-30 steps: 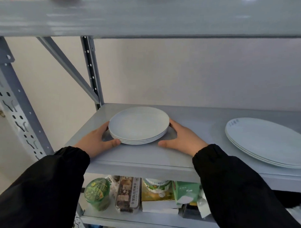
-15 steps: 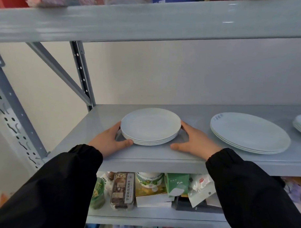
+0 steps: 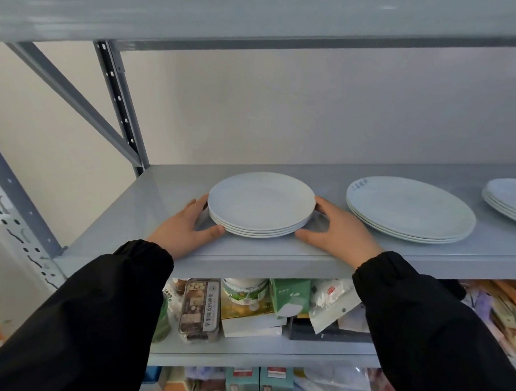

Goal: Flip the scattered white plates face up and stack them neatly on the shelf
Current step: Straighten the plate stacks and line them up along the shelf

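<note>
A stack of small white plates sits face up on the grey shelf, left of centre. My left hand cups the stack's left rim and my right hand cups its right rim, thumbs at the front edge. To the right lies a stack of larger white plates, also face up. A third plate stack is cut off at the right edge.
The shelf above hangs low over the plates. A grey upright post and diagonal brace stand at the back left. The shelf below holds packaged food, a tin and boxes.
The view has shifted right, bringing the third plate stack into sight. Both hands stay around the small stack, which has barely moved on the shelf.
</note>
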`<act>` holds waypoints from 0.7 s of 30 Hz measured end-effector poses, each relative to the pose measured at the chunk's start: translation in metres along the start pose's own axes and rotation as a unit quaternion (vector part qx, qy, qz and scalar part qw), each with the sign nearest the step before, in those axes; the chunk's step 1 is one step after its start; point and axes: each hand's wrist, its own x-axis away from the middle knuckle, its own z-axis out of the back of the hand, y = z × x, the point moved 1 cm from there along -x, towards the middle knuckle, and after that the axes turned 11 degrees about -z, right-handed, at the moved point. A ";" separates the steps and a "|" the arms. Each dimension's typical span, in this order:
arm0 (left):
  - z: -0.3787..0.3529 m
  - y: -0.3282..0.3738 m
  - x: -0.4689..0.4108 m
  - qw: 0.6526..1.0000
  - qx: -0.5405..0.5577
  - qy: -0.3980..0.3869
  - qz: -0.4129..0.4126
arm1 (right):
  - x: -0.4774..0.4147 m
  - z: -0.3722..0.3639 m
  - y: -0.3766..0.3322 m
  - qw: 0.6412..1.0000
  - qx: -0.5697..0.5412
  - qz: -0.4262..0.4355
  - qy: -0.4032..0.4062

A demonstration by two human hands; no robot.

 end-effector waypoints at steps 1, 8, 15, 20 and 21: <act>0.000 -0.001 0.000 1.000 -0.004 0.000 -0.002 | 0.000 0.000 0.000 1.000 -0.003 -0.001 -0.001; 0.000 0.006 0.002 0.999 -0.010 0.017 -0.025 | 0.001 0.000 0.003 0.999 -0.019 -0.031 0.010; -0.010 0.030 -0.007 0.999 0.013 0.045 -0.023 | 0.001 0.001 -0.002 0.999 -0.020 -0.046 0.016; -0.013 0.027 -0.006 0.998 0.034 0.055 -0.028 | 0.001 0.001 0.005 0.995 -0.056 -0.071 0.031; -0.012 0.025 -0.005 0.997 0.042 0.058 -0.023 | 0.002 0.001 0.006 0.995 -0.062 -0.073 0.036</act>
